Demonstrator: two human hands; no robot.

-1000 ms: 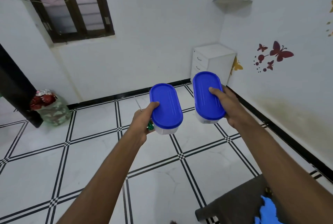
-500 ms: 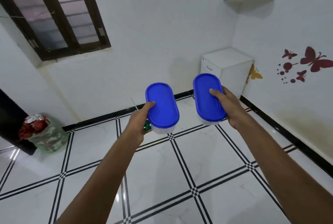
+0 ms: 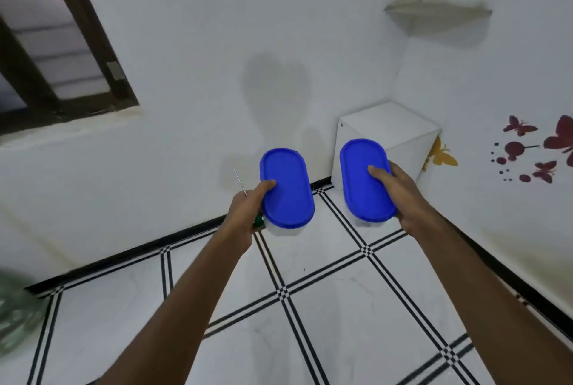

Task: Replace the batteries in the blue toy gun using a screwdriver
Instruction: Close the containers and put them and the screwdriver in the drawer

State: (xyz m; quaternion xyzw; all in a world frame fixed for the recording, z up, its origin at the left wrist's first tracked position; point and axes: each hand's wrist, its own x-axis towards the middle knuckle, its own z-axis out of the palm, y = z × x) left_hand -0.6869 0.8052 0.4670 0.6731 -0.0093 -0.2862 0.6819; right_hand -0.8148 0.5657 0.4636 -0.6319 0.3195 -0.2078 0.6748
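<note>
My left hand grips a white oval container with a blue lid, thumb on the lid. The same hand also holds a screwdriver: its thin metal shaft sticks up past my knuckles and its green handle shows under my palm. My right hand grips a second white container with a blue lid, thumb on top. Both containers are held out in front of me above the floor. The blue toy gun is out of view.
A white cabinet stands in the far corner of the room. White floor tiles with black stripes spread below my arms. A corner shelf hangs high up, a window is at left, and a green bag sits at the left edge.
The view has swung up and toward the corner cabinet. The dark seat and blue object at the lower right have left the frame. Both hands keep hold of their containers.
</note>
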